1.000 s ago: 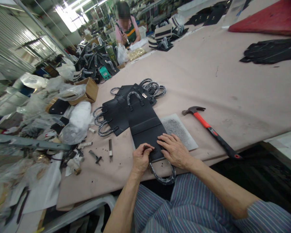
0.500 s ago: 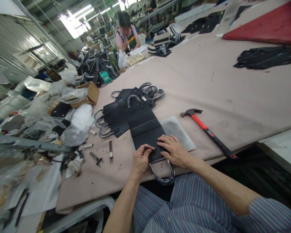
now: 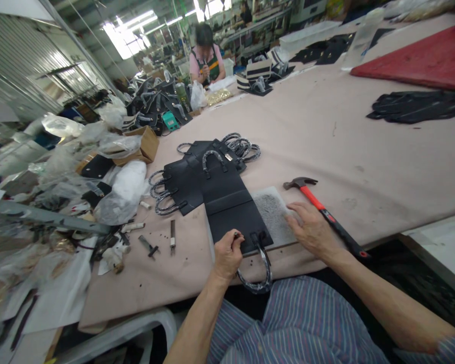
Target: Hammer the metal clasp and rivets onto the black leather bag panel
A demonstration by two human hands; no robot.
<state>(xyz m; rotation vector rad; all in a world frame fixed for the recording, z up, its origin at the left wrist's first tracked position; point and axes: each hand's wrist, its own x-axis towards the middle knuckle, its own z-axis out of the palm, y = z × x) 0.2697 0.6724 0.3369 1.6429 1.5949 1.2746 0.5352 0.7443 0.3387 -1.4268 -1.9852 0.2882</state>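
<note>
A black bag panel (image 3: pixel 233 212) lies on a white board (image 3: pixel 275 205) at the table's near edge. Its plastic-wrapped handle (image 3: pixel 263 275) hangs toward my lap. My left hand (image 3: pixel 228 253) rests at the panel's lower left corner, thumb and fingers pinched on a small dark rod-like piece (image 3: pixel 236 234), mostly hidden by the fingers. Over the board's right side, off the panel, my right hand (image 3: pixel 313 230) is open with nothing in it, its fingers stretched out. A claw hammer (image 3: pixel 328 215) with a red and black handle lies just beyond that hand.
More black panels with wrapped handles (image 3: pixel 182 184) lie behind. Left of them are a small T-shaped tool (image 3: pixel 149 246), a metal fork-ended tool (image 3: pixel 172 236) and plastic-wrapped clutter (image 3: pixel 125 194). A co-worker (image 3: pixel 207 60) sits at the far side. Black material (image 3: pixel 417 107) lies to the right.
My right hand has lifted off the panel and moved right, toward the hammer. My left hand stays pinched at the panel's lower left corner.
</note>
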